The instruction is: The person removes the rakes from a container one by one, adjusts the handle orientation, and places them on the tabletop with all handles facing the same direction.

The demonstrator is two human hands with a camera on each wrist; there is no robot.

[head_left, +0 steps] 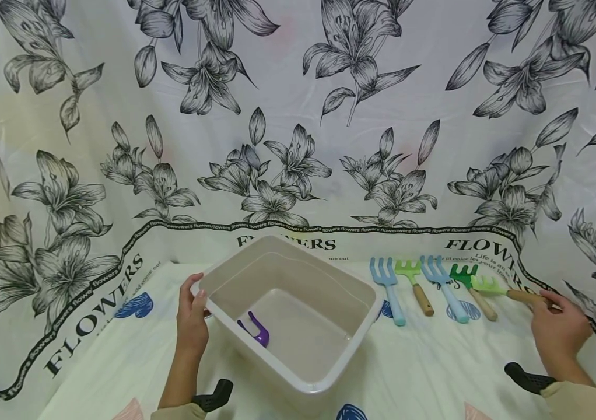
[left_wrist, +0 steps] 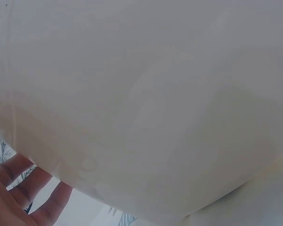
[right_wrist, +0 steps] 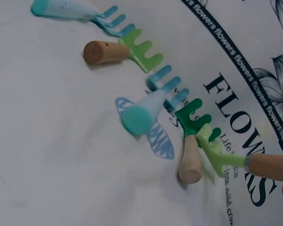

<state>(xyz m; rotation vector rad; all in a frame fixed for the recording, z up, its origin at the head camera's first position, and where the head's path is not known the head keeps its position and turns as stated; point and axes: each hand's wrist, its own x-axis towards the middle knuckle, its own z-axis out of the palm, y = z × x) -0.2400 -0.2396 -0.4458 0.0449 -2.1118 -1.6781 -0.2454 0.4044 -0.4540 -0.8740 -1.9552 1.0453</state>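
Observation:
My left hand (head_left: 191, 315) grips the left rim of a beige plastic basin (head_left: 324, 373), which is tilted with its opening toward me. In the left wrist view the basin's outer wall (left_wrist: 141, 103) fills most of the picture, with fingertips at its edge. Inside the basin lies a purple U-shaped piece (head_left: 262, 336). Off to the right, my right hand (head_left: 560, 326) pinches the wooden handle of a light green hand rake (head_left: 489, 285). Its tines overlap the head of a dark green hand rake (right_wrist: 192, 117) in the right wrist view.
Right of the basin, a row of small garden tools lies on the white cloth (head_left: 413, 373): a light blue fork (head_left: 391, 294), another green rake (head_left: 417, 291) with a wooden handle and a second blue fork (head_left: 450, 294). A flower-printed curtain (head_left: 298, 87) hangs behind.

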